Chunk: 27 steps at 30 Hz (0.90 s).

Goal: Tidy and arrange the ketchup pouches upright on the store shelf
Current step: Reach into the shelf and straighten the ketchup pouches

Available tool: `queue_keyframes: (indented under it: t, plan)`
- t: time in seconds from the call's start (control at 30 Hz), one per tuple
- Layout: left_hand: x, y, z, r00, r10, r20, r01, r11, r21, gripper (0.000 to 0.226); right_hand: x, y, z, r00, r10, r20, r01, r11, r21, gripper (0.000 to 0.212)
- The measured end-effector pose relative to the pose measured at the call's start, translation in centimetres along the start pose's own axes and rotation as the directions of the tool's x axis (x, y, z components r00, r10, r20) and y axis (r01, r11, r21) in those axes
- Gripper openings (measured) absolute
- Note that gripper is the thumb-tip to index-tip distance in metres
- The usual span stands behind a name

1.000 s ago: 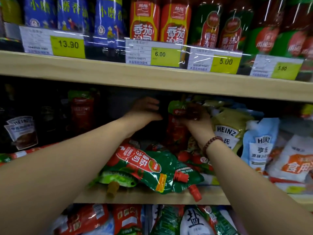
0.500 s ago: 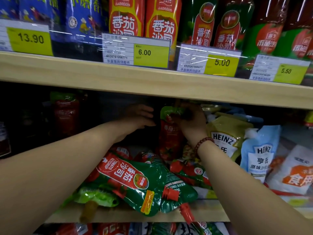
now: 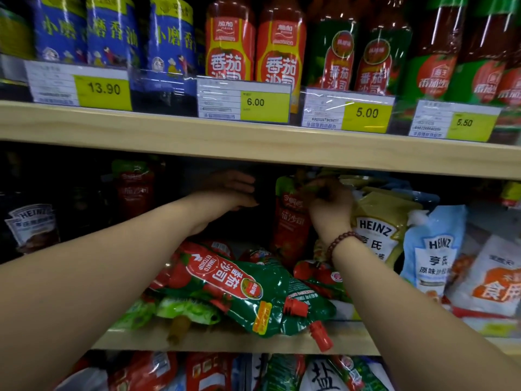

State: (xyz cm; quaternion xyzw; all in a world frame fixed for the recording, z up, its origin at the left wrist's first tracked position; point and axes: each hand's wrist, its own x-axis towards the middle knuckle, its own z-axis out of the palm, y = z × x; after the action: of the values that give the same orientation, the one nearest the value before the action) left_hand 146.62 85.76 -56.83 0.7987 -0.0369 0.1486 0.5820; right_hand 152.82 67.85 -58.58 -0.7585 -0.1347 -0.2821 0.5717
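A red and green ketchup pouch (image 3: 290, 218) stands upright deep in the middle shelf. My right hand (image 3: 328, 204) is closed on its top. My left hand (image 3: 229, 190) reaches into the dark gap just left of that pouch, fingers spread, holding nothing. Several more ketchup pouches (image 3: 239, 286) with red caps lie flat in a heap on the wooden shelf board (image 3: 225, 341), under and between my forearms. Another upright ketchup pouch (image 3: 135, 187) stands in the shadow at the left.
Yellow Heinz pouch (image 3: 380, 221) and blue Heinz pouch (image 3: 434, 246) stand right of my right wrist. The upper shelf edge (image 3: 253, 136) with price tags hangs close above my hands. Sauce bottles fill the top shelf; more pouches lie below.
The view has shifted slightly; both hands stay in nearly the same place, the right still on the upright pouch, the left still in the gap beside it.
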Motion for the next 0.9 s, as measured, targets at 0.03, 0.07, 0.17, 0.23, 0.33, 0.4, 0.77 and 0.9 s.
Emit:
queue_keyframes:
  t: [0.03,0.07,0.17,0.23,0.33,0.4,0.77,0.9]
  plan:
    - [-0.4,0.0,-0.2,1.0,0.008,-0.003,-0.008,1.0,0.013,0.037,-0.2,-0.3,0.3,1.0,0.0,-0.003,0.0,1.0,0.012,0.01]
    - [-0.7,0.0,-0.5,1.0,0.015,-0.008,-0.015,1.0,0.019,0.038,-0.4,-0.8,0.5,1.0,0.005,0.0,-0.005,1.0,0.022,0.012]
    - [-1.2,-0.3,-1.4,0.999,0.03,-0.034,-0.03,1.0,0.006,0.039,-0.5,-1.8,0.7,0.997,0.073,0.004,-0.072,0.985,0.159,0.022]
    - [-1.4,-0.6,-2.0,0.999,0.029,-0.035,-0.029,1.0,0.001,0.041,-0.5,-2.5,0.6,0.991,0.129,0.02,-0.13,0.956,0.263,0.021]
    - [-1.6,-1.1,-3.3,0.999,0.032,-0.031,-0.032,0.999,0.0,0.041,-0.8,-4.0,1.6,0.996,0.083,0.045,-0.091,0.962,0.258,0.014]
    - [-1.7,-1.3,-4.1,0.999,0.025,-0.03,-0.025,1.0,-0.005,0.042,-1.3,-5.1,2.7,0.997,0.024,0.076,-0.041,0.973,0.228,0.022]
    - [-2.5,-4.2,-9.1,0.995,0.016,-0.098,-0.025,0.995,-0.094,0.046,-2.4,-9.2,9.3,0.987,-0.058,0.15,0.013,0.958,0.286,0.045]
    - [-2.9,-5.6,-10.7,0.994,0.002,-0.109,-0.015,0.993,-0.12,0.038,-2.9,-9.9,11.0,0.977,-0.039,0.211,-0.025,0.957,0.29,0.043]
